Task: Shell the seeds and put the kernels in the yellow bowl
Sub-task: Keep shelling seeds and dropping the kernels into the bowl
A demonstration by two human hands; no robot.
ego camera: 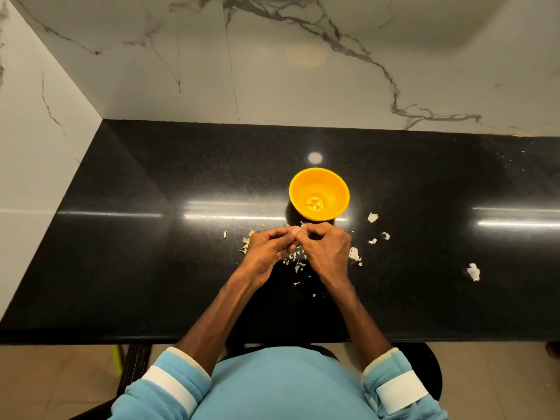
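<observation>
Blue sleeves [169, 386] lead to the left hand [266, 247] and right hand [325, 247], whose fingertips pinch a barely visible seed [293, 230] just before the yellow bowl [331, 189] holding a few kernels [315, 204]; tiny, light and probably brittle, it wants pinching at its edges.
</observation>
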